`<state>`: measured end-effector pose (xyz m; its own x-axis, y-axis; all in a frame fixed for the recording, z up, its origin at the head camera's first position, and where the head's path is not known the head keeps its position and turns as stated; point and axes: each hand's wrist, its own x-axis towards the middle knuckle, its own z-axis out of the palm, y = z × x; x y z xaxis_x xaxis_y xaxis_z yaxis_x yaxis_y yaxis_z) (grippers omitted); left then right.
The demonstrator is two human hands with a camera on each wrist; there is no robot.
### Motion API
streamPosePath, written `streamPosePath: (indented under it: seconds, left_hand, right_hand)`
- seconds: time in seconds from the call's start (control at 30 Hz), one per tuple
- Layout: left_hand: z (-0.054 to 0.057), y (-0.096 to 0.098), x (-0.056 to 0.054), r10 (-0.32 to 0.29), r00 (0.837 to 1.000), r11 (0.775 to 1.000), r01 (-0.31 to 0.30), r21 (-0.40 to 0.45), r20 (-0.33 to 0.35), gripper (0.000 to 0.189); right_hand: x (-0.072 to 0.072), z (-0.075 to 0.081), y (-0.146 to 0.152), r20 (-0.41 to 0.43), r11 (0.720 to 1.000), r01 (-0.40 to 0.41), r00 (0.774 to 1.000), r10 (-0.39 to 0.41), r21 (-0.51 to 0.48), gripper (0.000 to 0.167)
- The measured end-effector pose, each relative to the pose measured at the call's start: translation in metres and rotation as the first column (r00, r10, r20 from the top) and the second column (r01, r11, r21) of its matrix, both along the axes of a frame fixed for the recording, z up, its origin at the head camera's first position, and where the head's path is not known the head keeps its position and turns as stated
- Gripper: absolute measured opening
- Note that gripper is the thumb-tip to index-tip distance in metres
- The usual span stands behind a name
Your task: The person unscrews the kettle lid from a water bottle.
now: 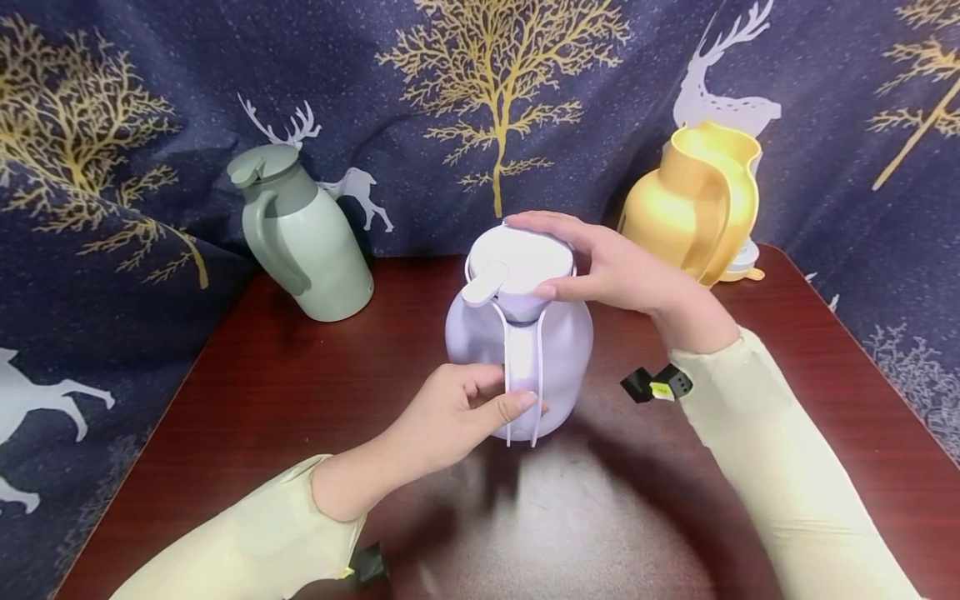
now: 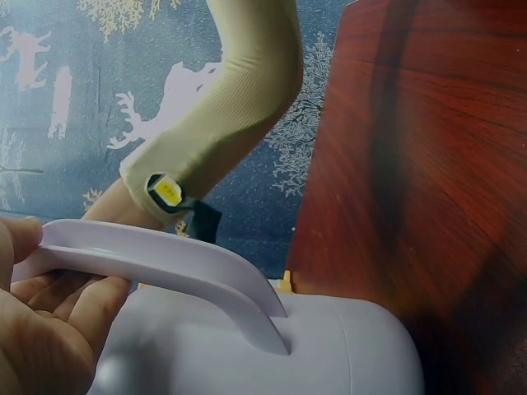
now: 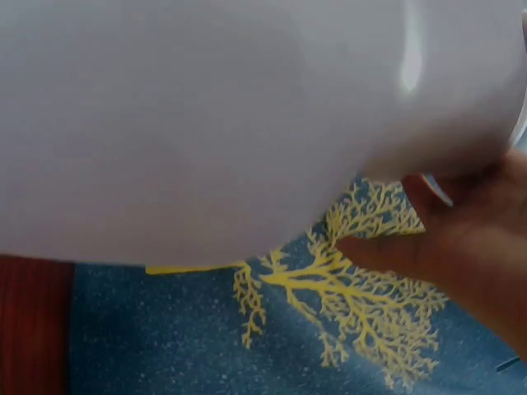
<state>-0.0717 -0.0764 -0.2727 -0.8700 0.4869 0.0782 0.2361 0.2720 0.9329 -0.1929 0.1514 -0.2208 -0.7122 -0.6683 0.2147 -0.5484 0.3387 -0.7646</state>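
Observation:
A lavender vacuum jug (image 1: 572, 358) with a white lid (image 1: 528, 250) stands near the middle of the table in the head view. My left hand (image 1: 450, 412) grips its handle (image 1: 522, 350), thumb on the near side and fingers wrapped behind. The left wrist view shows the same grip around the curved handle (image 2: 177, 259). Up at the lid, my right hand (image 1: 611, 258) spans the right side, thumb at the near edge and fingers over the far edge. In the right wrist view the jug's body (image 3: 165, 123) fills the upper part, with the right hand (image 3: 473, 247) at its neck.
A green jug (image 1: 322, 246) with its lid on stands at the back left. At the back right is a yellow jug (image 1: 675, 204) with an open top, and a small white and yellow piece (image 1: 744, 260) lies beside it. A dark patterned cloth (image 1: 420, 167) hangs behind the table (image 1: 300, 383).

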Motion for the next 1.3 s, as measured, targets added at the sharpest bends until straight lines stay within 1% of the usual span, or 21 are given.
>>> streamPosePath:
  seconds: [0.07,0.13,0.2,0.23,0.27,0.33,0.37,0.43,0.5,0.53,0.6,0.67,0.73,0.8,0.9,1.0,1.07,1.2,1.3]
  left_hand:
    - [0.000,0.000,0.000,0.002,1.000,1.000,-0.002,0.000,-0.001,0.022]
    - [0.000,0.000,0.000,0.009,1.000,1.000,-0.009,-0.006,-0.006,0.022]
    - [-0.001,0.000,0.000,0.009,1.000,1.000,-0.009,-0.004,-0.003,0.022]
    - [-0.001,0.000,0.000,0.007,1.000,1.000,-0.007,0.001,-0.006,0.022]
    - [-0.001,0.000,0.000,0.008,1.000,1.000,-0.008,0.003,-0.009,0.022]
    - [-0.001,0.000,0.000,0.006,1.000,1.000,-0.005,0.013,-0.011,0.022]
    - [-0.001,0.000,0.000,0.005,1.000,1.000,-0.005,0.015,-0.009,0.023]
    - [-0.001,0.001,-0.001,0.003,1.000,1.000,-0.003,0.015,-0.007,0.023]
    - [-0.001,0.002,-0.002,0.005,1.000,1.000,-0.005,0.008,0.003,0.023]
    - [-0.001,0.002,-0.002,0.006,1.000,1.000,-0.006,0.004,0.007,0.022]
    - [-0.001,0.002,-0.002,0.009,1.000,1.000,-0.009,-0.002,0.008,0.022]
    - [0.000,0.001,-0.002,0.013,1.000,1.000,-0.013,-0.005,0.008,0.022]
    - [-0.001,0.001,-0.002,0.015,1.000,1.000,-0.015,-0.009,0.004,0.022]
    - [-0.002,0.001,-0.002,0.016,1.000,1.000,-0.016,-0.014,0.000,0.022]
    - [-0.002,0.000,-0.001,0.016,1.000,1.000,-0.016,-0.017,-0.002,0.022]
    - [-0.001,0.001,-0.001,0.012,1.000,1.000,-0.012,-0.013,-0.001,0.022]
    - [0.000,0.001,-0.001,0.010,1.000,1.000,-0.010,-0.011,0.001,0.022]
    - [0.000,0.001,-0.001,0.009,1.000,1.000,-0.009,-0.012,0.004,0.022]
    - [0.000,0.001,0.000,0.008,1.000,1.000,-0.008,-0.015,0.002,0.023]
  right_hand:
    - [-0.005,0.002,0.002,0.074,0.998,-0.063,0.995,0.064,-0.015,0.073]
    - [-0.009,0.004,0.003,0.144,0.994,-0.106,0.983,0.109,-0.030,0.077]
    - [-0.012,0.004,0.005,0.201,0.991,-0.127,0.970,0.134,-0.047,0.080]
    - [-0.012,0.003,0.005,0.224,0.989,-0.130,0.964,0.141,-0.065,0.081]
    - [-0.012,0.002,0.006,0.226,0.987,-0.131,0.963,0.148,-0.087,0.081]
    - [-0.009,-0.001,0.005,0.244,0.979,-0.119,0.957,0.159,-0.168,0.080]
    - [-0.005,-0.003,0.004,0.249,0.972,-0.098,0.957,0.151,-0.213,0.079]
    - [0.004,-0.005,0.002,0.248,0.958,-0.029,0.963,0.103,-0.285,0.075]
    - [0.015,-0.004,-0.001,0.248,0.954,0.075,0.969,0.000,-0.290,0.072]
    - [0.020,-0.004,-0.002,0.237,0.955,0.134,0.969,-0.070,-0.266,0.071]
    - [0.029,-0.002,-0.006,0.196,0.954,0.238,0.959,-0.202,-0.181,0.069]
    - [0.035,-0.002,-0.010,0.130,0.946,0.309,0.946,-0.295,-0.096,0.071]
    - [0.039,-0.002,-0.015,0.055,0.935,0.351,0.936,-0.349,-0.047,0.073]
    - [0.040,-0.003,-0.019,-0.001,0.927,0.375,0.927,-0.376,-0.025,0.076]
    - [0.042,-0.004,-0.022,-0.045,0.914,0.405,0.913,-0.405,-0.016,0.077]
    - [0.039,-0.006,-0.021,-0.057,0.914,0.405,0.912,-0.406,-0.033,0.074]
    - [0.035,-0.007,-0.018,-0.060,0.923,0.383,0.921,-0.385,-0.037,0.073]
    - [0.023,-0.007,-0.010,-0.045,0.958,0.286,0.957,-0.287,-0.029,0.072]
    - [0.012,-0.006,-0.004,-0.009,0.984,0.170,0.985,-0.171,-0.042,0.072]
